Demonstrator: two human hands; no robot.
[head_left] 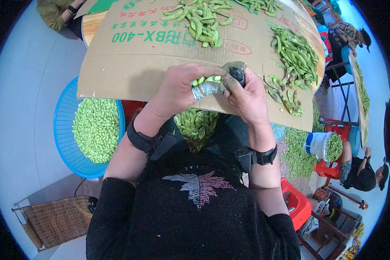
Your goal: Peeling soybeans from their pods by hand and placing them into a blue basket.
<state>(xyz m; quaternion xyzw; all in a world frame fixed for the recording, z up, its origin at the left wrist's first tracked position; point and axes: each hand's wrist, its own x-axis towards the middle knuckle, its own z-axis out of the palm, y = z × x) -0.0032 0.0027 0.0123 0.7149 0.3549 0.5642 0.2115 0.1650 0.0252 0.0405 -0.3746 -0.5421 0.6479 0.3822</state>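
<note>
My left hand (pixel 175 86) is curled around several shelled green beans (pixel 211 79) above the near edge of a cardboard sheet (pixel 130 65). One of its fingers carries a grey-white wrapping (pixel 209 89) with a yellowish band. Close against it, my right hand (pixel 252 99) has its thumb and fingers pressed together at the left fingertips. A black covering (pixel 237 73) shows among the right fingers; what they pinch is hidden. Beyond my hands lies a pile of green bean pods (pixel 203 26). A larger pod heap (pixel 294 54) and some browned pods (pixel 294 104) lie to the right.
At my left stands a blue plastic basket (pixel 60 130) of shelled beans. Pods (pixel 197 123) are heaped below the table edge, between my legs. Right are a white bucket (pixel 317 145), floor pods (pixel 299 151), a red stool (pixel 295 203) and people (pixel 362 175). A woven chair (pixel 56 219) sits lower left.
</note>
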